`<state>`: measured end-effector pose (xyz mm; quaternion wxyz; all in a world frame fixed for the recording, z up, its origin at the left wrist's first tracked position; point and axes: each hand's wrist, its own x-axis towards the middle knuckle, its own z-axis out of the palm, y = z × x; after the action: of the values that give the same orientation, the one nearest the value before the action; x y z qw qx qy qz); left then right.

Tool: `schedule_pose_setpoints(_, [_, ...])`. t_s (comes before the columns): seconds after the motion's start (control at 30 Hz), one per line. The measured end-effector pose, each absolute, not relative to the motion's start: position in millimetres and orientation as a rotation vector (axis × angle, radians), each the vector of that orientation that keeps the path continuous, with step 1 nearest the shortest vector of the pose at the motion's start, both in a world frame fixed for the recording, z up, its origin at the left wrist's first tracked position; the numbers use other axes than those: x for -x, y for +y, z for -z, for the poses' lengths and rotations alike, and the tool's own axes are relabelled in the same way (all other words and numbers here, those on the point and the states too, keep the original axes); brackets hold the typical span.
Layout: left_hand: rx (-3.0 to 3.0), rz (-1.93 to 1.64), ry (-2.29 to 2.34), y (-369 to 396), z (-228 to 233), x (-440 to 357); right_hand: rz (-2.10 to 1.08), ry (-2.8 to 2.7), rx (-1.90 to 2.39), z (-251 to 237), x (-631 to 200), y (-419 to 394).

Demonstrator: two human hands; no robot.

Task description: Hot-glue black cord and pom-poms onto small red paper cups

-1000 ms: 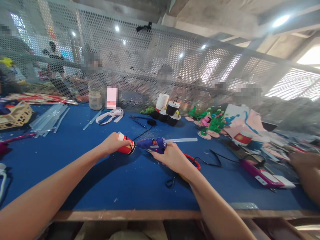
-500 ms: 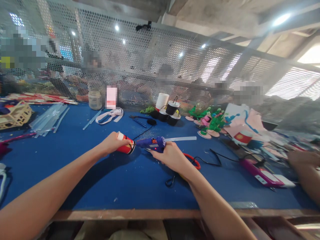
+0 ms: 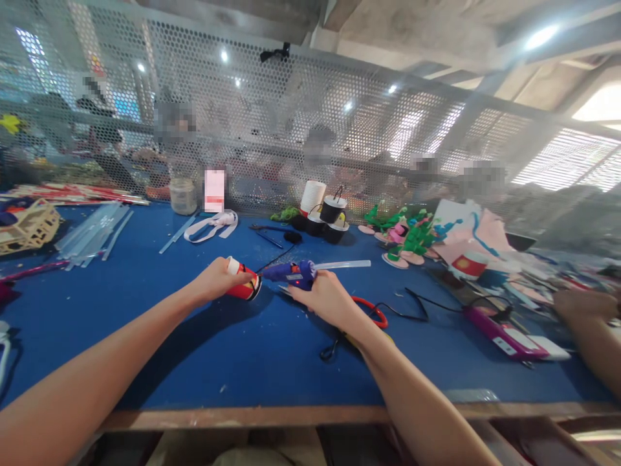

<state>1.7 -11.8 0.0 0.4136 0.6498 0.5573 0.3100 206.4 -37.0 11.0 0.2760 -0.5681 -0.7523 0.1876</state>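
Hands meet at the middle of the blue worktop (image 3: pixel 145 310): your left hand (image 3: pixel 213 279) wraps closed around a small red cylindrical cup with a white rim (image 3: pixel 241 285), lying on its side, while your right hand (image 3: pixel 326 299) grips the handle of a blue hot glue gun (image 3: pixel 292 272), fingers curled tight about it. The gun's nozzle points left and sits right at the cup's dark open end, touching or all but touching it. A clear glue stick (image 3: pixel 342 264) juts from the back of the gun toward the right.

Compared with a second ago, little has shifted: the gun and your right hand sit slightly higher and further left, the nozzle holds at the same spot on the cup, and your grip on both stays as it was. That steadiness suggests glue is being laid on the cup's end rather than the tool being repositioned.

A black cord (image 3: pixel 412 309) trails from the gun across the worktop, past red-handled scissors (image 3: pixel 373 309) just behind your right wrist. Beyond stand black and white paper cups (image 3: pixel 324 213) and green foam figures (image 3: pixel 407 236). At far right, another person's hand (image 3: pixel 582 304) rests by a magenta device (image 3: pixel 499 327).
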Motion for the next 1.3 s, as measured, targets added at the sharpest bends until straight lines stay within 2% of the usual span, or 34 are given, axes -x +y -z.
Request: schedule_pose_setpoints(1.3, [-1.658, -0.752, 1.390, -12.9, -1.7, -2.8, -0.575, -2.016, 1.510, -9.2, -211.8, -37.3])
